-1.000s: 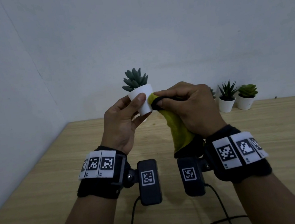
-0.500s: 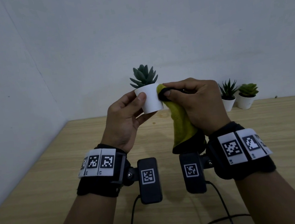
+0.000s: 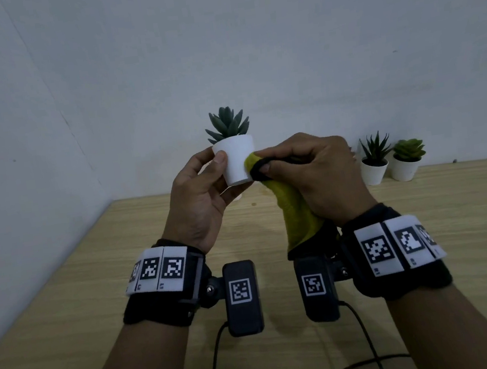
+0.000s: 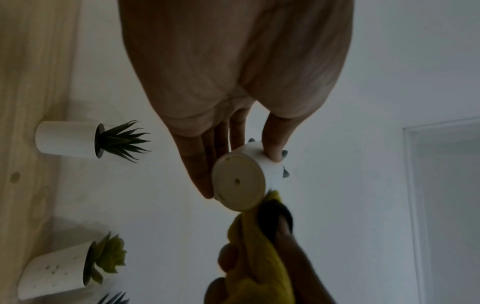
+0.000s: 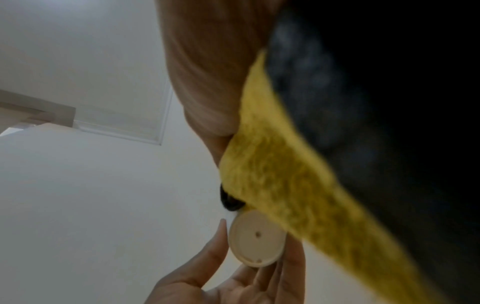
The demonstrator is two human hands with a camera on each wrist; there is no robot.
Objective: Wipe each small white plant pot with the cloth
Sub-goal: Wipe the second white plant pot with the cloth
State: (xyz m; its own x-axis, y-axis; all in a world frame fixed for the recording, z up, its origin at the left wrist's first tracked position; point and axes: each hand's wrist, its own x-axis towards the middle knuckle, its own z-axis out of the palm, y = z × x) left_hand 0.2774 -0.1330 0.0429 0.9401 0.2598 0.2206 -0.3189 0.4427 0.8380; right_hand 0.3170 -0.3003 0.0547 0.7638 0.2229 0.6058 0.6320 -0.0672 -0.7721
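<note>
My left hand (image 3: 205, 186) holds a small white pot (image 3: 237, 160) with a grey-green succulent upright in the air, thumb on its near side and fingers behind. In the left wrist view the pot's round base (image 4: 239, 183) faces the camera. My right hand (image 3: 305, 170) grips a yellow cloth with a black edge (image 3: 294, 208) and presses its tip against the pot's right side. In the right wrist view the cloth (image 5: 285, 181) lies over the pot's base (image 5: 257, 238). Two more white pots (image 3: 374, 171) (image 3: 404, 168) stand at the back right.
A light wooden table (image 3: 94, 279) runs below my hands and meets pale walls at the back and left. Black cables (image 3: 365, 365) trail from the wrist cameras across the near table edge. In the left wrist view a spiky plant pot (image 4: 67, 139) and a green succulent pot (image 4: 54, 273) stand by the wall.
The pot has been turned and shifted slightly right in my left hand while the cloth rubbed along its right side, now sitting lower on the pot.
</note>
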